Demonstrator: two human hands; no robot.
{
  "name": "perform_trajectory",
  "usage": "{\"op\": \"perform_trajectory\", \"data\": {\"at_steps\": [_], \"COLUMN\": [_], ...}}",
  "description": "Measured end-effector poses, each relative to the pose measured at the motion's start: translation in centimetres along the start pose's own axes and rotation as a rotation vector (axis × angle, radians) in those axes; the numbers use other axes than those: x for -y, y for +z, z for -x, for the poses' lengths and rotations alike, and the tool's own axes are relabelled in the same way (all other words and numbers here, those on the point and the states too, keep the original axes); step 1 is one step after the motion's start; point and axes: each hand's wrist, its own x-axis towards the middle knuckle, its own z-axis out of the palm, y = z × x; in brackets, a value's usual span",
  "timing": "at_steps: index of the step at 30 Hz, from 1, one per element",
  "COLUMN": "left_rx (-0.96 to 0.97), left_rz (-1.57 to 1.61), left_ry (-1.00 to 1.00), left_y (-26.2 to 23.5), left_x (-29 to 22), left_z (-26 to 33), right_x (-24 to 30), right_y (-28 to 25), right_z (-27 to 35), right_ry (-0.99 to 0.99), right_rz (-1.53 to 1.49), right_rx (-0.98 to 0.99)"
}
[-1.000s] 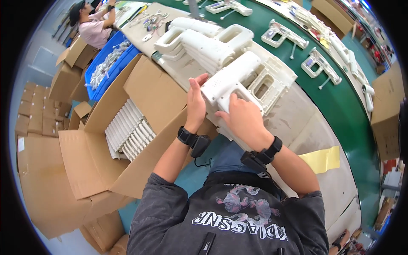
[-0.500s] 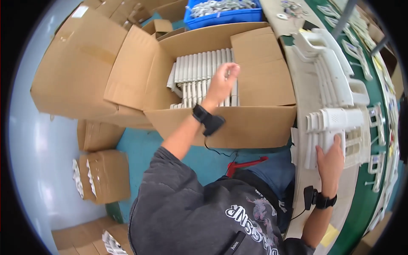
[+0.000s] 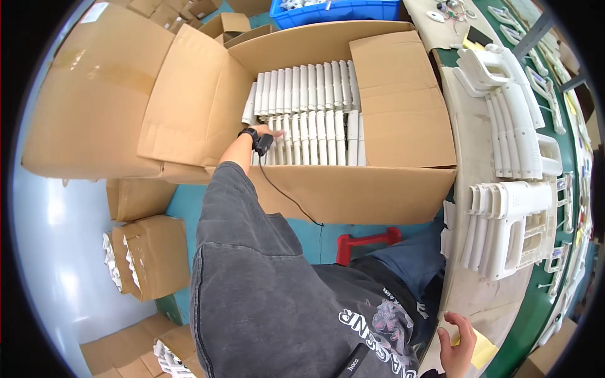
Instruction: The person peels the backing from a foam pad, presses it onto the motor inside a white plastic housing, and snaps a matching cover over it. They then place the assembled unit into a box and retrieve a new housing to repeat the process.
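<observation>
My left hand (image 3: 270,131) reaches into a large open cardboard box (image 3: 340,195), at the left end of the nearer of two rows of white plastic parts (image 3: 309,135). Its thumb points right across the tops; the other fingers are mostly hidden among the parts, so I cannot tell its grip. Low at the right, my right hand (image 3: 459,346) holds nothing, thumb and fingers apart, beside a yellow paper (image 3: 483,350) on the bench. Further up the bench lie stacked white plastic housings (image 3: 501,230), apart from both hands.
More white housings (image 3: 517,126) lie along the bench (image 3: 472,302) at the right. A blue bin (image 3: 340,14) stands behind the box. Closed cartons (image 3: 101,94) crowd the left. Near my legs is a red frame-like object (image 3: 368,242) on the floor.
My left hand has moved left and down, from above the box to the nearer row's left end. My right hand has left the stacked housings and come back toward me.
</observation>
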Motion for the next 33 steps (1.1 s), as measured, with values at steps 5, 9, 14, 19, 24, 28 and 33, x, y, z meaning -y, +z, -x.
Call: {"op": "perform_trajectory", "data": {"at_steps": [5,9,14,19,24,28,33], "left_rx": [0.025,0.011,0.071,-0.142,-0.015,-0.137,-0.264], "left_rz": [0.042,0.297,0.343,0.101,0.64,0.553,0.278], "left_ry": [-0.176,-0.165,-0.184,-0.097,-0.025,0.003,0.214], "left_y": [2.1,2.3,3.1,3.8,-1.6,-6.7,-12.4], "left_x": [-0.6,0.0,-0.1,2.1,2.5,1.4,-4.7], "left_z": [-1.1,-1.3,-4.2,-5.6,-1.4,9.0,18.8], "right_x": [-2.2,-4.7,-3.6,-2.7,-3.7,-2.8,-0.5], "right_y": [0.9,2.0,2.4,2.3,2.2,1.0,-1.6], "right_z": [2.7,3.5,2.6,1.8,2.0,1.0,-3.2], "right_ry": [0.309,0.379,0.396,0.385,0.335,0.232,-0.017], "right_rz": [-0.035,-0.148,-0.204,-0.18,-0.154,-0.121,-0.05], "right_rx": [-0.072,-0.118,-0.16,-0.16,-0.134,-0.095,-0.035]}}
